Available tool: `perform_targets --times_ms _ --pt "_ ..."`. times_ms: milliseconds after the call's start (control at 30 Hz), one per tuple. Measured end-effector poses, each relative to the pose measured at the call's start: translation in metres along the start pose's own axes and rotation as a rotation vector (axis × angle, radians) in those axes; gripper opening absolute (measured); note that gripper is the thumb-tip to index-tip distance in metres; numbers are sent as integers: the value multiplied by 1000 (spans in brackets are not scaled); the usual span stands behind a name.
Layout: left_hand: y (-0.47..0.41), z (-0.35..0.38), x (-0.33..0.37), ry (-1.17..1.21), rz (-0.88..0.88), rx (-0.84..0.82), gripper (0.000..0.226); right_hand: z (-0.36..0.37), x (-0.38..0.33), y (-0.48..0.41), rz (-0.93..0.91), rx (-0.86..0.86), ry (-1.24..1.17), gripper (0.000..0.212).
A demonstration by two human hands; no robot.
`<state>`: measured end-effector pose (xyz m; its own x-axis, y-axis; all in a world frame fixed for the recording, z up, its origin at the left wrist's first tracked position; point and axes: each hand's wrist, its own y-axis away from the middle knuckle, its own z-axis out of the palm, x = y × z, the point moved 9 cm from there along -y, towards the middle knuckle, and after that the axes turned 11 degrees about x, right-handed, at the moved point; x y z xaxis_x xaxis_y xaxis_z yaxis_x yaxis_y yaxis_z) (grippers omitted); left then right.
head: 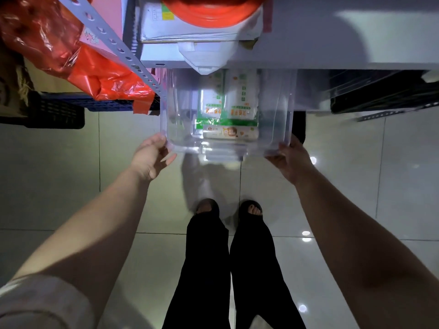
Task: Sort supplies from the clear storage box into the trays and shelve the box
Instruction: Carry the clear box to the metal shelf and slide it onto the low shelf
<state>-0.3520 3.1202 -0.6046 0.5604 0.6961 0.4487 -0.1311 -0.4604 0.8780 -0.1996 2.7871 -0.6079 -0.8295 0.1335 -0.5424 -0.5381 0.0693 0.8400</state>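
Seen from above, a person stands on a pale tiled floor (71,176) facing a metal shelving unit, with both bare arms stretched forward. At the far left, a crumpled red plastic bag (78,60) lies over a dark blue crate (59,110), next to a slanting perforated shelf post (114,47). The left hand (152,157) is at the near left corner of the clear storage box (228,115), fingers curled up against its side wall and thumb spread below, so it grips that corner only partly closed. The box is held level above the floor, its far end reaching in under the pale shelf board (344,53), at the level just below it. Inside, toward the middle and right, lie green and white packets (240,98) and, nearest the person, a long cream packet (230,132); their print is too blurred to read. On the shelf above the box sit a white carton (187,43) and a round orange lid or basin (211,10). The right hand (289,157) clasps the near right corner, fingers wrapped over the rim. Below, black trousers (237,269) and open-toed sandals stand on the tiles.
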Motion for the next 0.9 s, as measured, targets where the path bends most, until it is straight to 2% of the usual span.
perform_targets --times_ms 167,233,433,533,633,733,800,900 --pt "-11 28 36 -38 118 -21 16 24 -31 -27 -43 8 -54 35" --pt "-11 30 41 -105 179 1 16 23 -33 -24 -46 51 30 34" --pt "15 9 43 -373 385 142 39 -2 -26 15 -75 241 245 41" --pt "47 14 43 -592 531 109 34 -13 -33 46 -226 274 397 39" --pt "88 39 51 -850 766 10 32 -19 -42 79 -351 257 491 37" --pt "113 68 58 -1094 986 -54 40 -24 -49 96 -411 247 535 38" --pt "115 85 60 -1211 1047 -44 45 -18 -54 96 -472 223 612 38" --pt "103 108 57 -1370 1161 -17 46 21 -61 81 -777 135 944 43"
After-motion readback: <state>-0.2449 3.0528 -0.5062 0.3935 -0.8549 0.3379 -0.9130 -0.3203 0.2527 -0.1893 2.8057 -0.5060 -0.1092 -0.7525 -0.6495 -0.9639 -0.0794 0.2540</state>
